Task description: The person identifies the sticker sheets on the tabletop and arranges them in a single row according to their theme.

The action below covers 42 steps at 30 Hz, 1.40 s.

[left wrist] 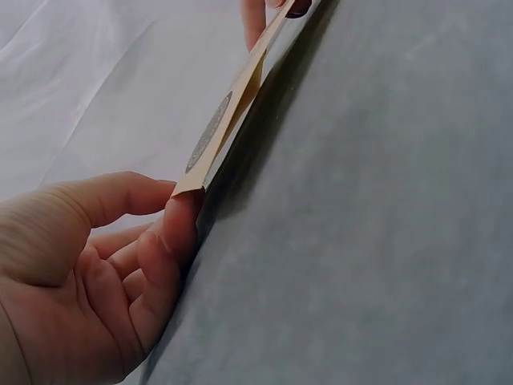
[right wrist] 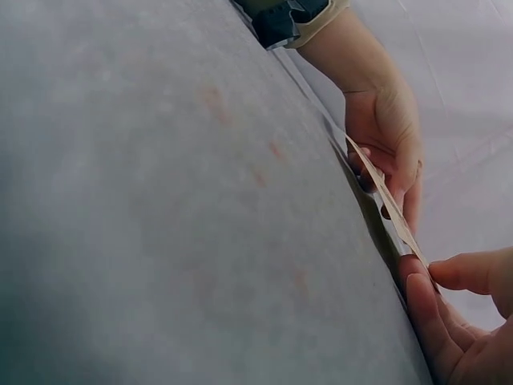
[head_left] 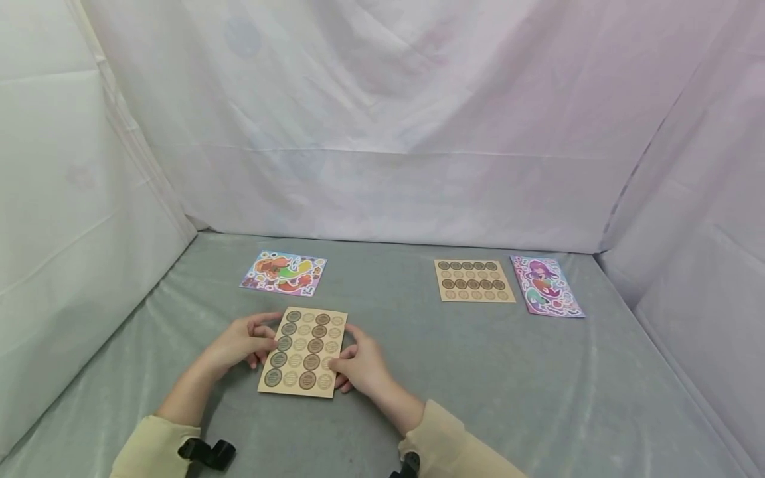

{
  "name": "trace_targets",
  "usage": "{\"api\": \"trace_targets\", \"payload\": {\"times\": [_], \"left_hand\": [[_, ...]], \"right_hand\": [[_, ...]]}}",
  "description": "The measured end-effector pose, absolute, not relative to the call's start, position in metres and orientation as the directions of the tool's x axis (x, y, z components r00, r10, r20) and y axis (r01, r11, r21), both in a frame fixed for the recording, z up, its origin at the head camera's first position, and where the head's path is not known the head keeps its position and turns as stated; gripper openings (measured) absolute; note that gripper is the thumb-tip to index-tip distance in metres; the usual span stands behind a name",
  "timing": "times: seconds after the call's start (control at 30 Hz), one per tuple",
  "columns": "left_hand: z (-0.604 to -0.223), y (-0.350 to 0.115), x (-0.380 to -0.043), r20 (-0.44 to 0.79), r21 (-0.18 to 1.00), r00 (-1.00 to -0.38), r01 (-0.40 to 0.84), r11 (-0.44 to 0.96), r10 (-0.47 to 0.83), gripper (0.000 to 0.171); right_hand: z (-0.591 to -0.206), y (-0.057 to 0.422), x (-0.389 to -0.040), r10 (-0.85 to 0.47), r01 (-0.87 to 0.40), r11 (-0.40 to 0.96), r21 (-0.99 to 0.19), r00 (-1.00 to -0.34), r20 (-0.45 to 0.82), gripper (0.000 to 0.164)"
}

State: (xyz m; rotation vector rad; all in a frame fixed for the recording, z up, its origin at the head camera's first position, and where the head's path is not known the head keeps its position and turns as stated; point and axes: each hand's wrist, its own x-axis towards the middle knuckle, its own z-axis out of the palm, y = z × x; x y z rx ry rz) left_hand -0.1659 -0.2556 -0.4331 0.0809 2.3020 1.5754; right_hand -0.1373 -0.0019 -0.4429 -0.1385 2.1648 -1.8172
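Observation:
A tan sheet of round stickers (head_left: 303, 352), with dark and pale circles in columns, is held slightly above the grey cloth at the front. My left hand (head_left: 242, 342) pinches its left edge between thumb and fingers; the left wrist view shows the thumb of that hand (left wrist: 104, 265) on top and fingertips beneath. On the right edge, my right hand (head_left: 364, 362) grips with the thumb over the face and the fingers below. Seen edge-on in the right wrist view, the sticker sheet (right wrist: 389, 200) is thin, with a narrow gap between layers.
A colourful mermaid sticker sheet (head_left: 285, 273) lies behind the hands at the left. Farther right rest another tan round-sticker sheet (head_left: 474, 280) and a second mermaid sheet (head_left: 546, 286). White curtains (head_left: 382, 192) close off the back and both sides of the grey-covered table (head_left: 514, 392).

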Motion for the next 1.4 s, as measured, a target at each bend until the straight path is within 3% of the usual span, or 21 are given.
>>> {"api": "trace_targets", "payload": {"times": [0.77, 1.4], "left_hand": [[-0.434, -0.263, -0.166, -0.283, 0.869, -0.945, -0.18, 0.461, 0.166, 0.059], [-0.432, -0.261, -0.164, -0.216, 0.839, -0.963, -0.097, 0.535, 0.163, 0.055]], "right_hand": [[-0.443, -0.015, -0.142, -0.268, 0.151, 0.27, -0.951, -0.937, -0.225, 0.076], [-0.439, -0.02, -0.147, -0.252, 0.17, 0.337, -0.926, -0.931, -0.263, 0.076]]}}
